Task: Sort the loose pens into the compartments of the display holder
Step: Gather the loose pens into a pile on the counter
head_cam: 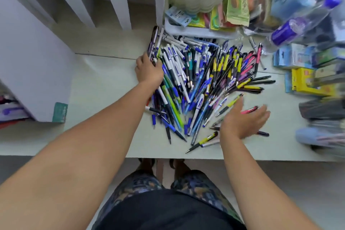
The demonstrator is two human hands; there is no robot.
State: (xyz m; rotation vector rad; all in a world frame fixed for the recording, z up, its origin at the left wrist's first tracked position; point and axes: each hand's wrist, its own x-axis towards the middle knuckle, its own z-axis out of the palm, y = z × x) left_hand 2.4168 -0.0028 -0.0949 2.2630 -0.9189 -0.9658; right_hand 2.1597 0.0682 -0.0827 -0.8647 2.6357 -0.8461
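Currently gathering | left hand (pixel 149 70) grips a bundle of pens (pixel 154 43) at centre frame | right hand (pixel 244 119) released, fingers spread over the loose pens (pixel 201 80) on the bench (pixel 104 84) | display holder (pixel 84 5) upper left | next: likely carry the bundle to a compartment.

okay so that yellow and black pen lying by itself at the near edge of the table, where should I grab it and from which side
Pinch the yellow and black pen around its yellow middle, coming straight down from above. It lies flat and slanted, tip toward the table edge, clear of the pile on its near side, so fingers fit either side of the barrel. The right hand is closest.
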